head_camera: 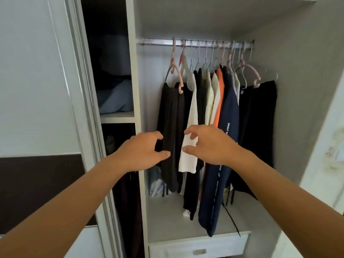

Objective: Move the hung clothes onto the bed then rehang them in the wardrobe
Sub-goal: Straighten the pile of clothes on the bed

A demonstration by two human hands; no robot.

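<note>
Barely starting: clothes (210, 108) all hanging on the wardrobe rail (160, 42). Left hand (143, 151) and right hand (208, 144) reaching in, fingers spread, gripping nothing. Everything left to do.

The wardrobe (297, 53) is pale grey-white inside, its rail (160, 42) silver; the hangers (250, 69) are pink, grey and white. Along the rail hang black trousers (170, 108), a white top (191, 127), cream shirts (212, 97), an orange garment (220, 101), navy trousers (228, 108) (white lettering printed down the leg) and more black clothes (258, 118)
</note>
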